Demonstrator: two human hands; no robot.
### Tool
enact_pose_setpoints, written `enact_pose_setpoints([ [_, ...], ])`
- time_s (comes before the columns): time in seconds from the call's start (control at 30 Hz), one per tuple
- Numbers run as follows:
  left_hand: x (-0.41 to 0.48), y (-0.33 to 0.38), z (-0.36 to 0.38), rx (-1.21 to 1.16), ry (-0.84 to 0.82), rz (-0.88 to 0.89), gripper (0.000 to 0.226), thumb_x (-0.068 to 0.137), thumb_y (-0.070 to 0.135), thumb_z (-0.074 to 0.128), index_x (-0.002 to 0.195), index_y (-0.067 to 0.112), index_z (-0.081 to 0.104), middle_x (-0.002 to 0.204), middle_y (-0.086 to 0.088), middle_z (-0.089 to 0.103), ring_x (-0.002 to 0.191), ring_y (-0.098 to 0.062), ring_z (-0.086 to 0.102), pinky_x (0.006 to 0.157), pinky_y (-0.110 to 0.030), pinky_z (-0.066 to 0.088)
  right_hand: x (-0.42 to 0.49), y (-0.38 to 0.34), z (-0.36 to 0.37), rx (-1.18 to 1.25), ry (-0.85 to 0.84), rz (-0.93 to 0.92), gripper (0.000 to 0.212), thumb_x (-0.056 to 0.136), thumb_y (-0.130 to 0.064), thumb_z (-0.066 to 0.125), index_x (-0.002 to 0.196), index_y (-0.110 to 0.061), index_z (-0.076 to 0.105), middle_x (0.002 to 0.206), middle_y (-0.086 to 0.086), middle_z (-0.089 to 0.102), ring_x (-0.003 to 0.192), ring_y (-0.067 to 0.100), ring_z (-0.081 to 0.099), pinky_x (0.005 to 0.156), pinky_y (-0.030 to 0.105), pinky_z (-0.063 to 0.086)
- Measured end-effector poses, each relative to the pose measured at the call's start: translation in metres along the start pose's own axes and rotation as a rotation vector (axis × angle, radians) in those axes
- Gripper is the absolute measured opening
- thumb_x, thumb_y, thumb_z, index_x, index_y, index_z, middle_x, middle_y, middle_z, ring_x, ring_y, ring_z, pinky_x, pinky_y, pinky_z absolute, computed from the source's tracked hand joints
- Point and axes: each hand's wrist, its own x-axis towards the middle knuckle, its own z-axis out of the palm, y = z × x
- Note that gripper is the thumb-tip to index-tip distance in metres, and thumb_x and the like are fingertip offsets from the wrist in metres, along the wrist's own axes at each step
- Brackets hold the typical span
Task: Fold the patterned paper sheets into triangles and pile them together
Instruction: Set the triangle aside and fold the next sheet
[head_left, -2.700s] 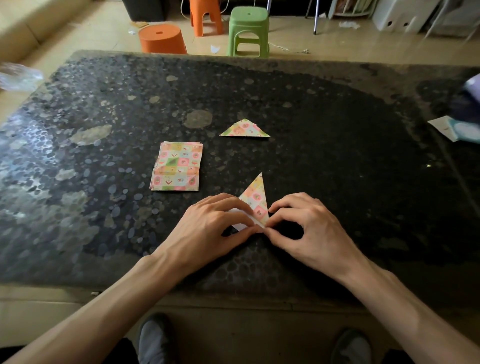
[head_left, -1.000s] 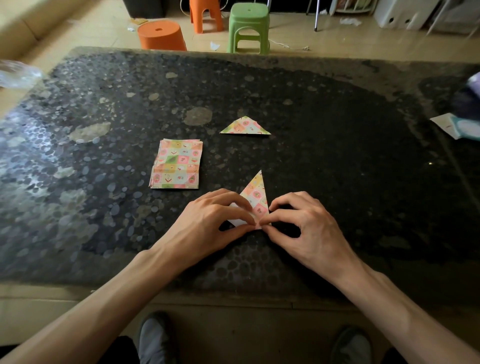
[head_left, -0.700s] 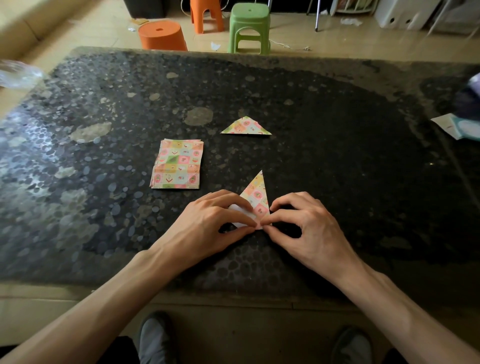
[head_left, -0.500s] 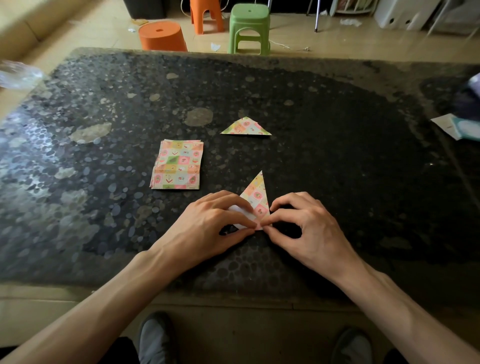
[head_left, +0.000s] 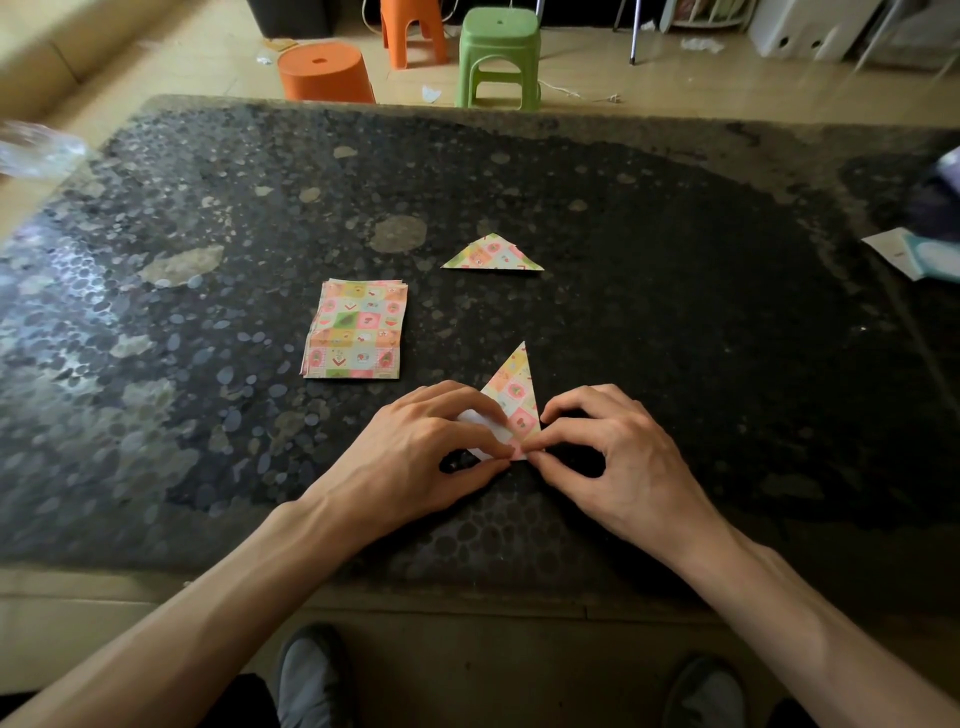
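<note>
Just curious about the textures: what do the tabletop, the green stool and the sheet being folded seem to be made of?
Tabletop: probably polished stone or a pebbled composite; dark, speckled, glossy where light reflects at left. Green stool: moulded plastic, by its smooth, uniform colour. Sheet: thin paper, printed on one side, white on the back, holding a sharp crease.

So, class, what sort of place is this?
Probably a room at home: a dark pebble-patterned stone table, a green plastic stool and an orange plastic stool behind it, on a beige tiled floor.
</note>
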Motion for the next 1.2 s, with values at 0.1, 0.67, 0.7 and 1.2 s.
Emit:
enact_pose_setpoints([
  [0.1, 0.0, 0.001, 0.0, 0.005, -0.003, -0.001, 0.013, 0.095, 0.044, 0.071, 0.102, 0.036, 0.079, 0.124, 0.017, 0.064, 0.115, -0.006, 0.06, 0.091, -0.034, 0.053, 0.001, 0.0, 0.0, 0.008, -0.007, 0.008, 0.014, 0.089, -0.045, 0.072, 0.101, -0.04, 0.079, 0.113, -0.023, 0.059, 0.116, 0.0, 0.049, 0.099, 0.027, 0.043],
  [0.67, 0.002, 0.004, 0.001, -0.008, 0.001, -0.04, 0.015, 0.097, 0.045, 0.068, 0.101, 0.035, 0.077, 0.12, 0.019, 0.063, 0.111, -0.003, 0.057, 0.091, -0.031, 0.05, 0.003, -0.004, 0.002, 0.04, 0.006, 0.065, 0.01, 0.088, -0.044, 0.076, 0.096, -0.04, 0.079, 0.109, -0.023, 0.059, 0.114, 0.001, 0.05, 0.098, 0.029, 0.044],
  [0.7, 0.003, 0.005, 0.003, -0.018, 0.015, -0.055, 0.016, 0.098, 0.045, 0.067, 0.1, 0.033, 0.077, 0.118, 0.018, 0.063, 0.109, -0.004, 0.057, 0.09, -0.032, 0.05, 0.004, -0.004, 0.002, 0.042, 0.006, 0.069, 0.01, 0.088, -0.044, 0.076, 0.096, -0.039, 0.079, 0.109, -0.023, 0.059, 0.114, 0.001, 0.05, 0.098, 0.03, 0.045],
  [1.2, 0.012, 0.0, 0.003, -0.099, -0.04, -0.16, 0.013, 0.088, 0.048, 0.073, 0.097, 0.04, 0.078, 0.111, 0.023, 0.059, 0.11, -0.007, 0.053, 0.091, -0.028, 0.048, 0.005, -0.006, 0.001, 0.053, -0.006, 0.086, 0.009, 0.088, -0.044, 0.076, 0.094, -0.037, 0.079, 0.109, -0.022, 0.059, 0.114, 0.001, 0.05, 0.099, 0.027, 0.041],
])
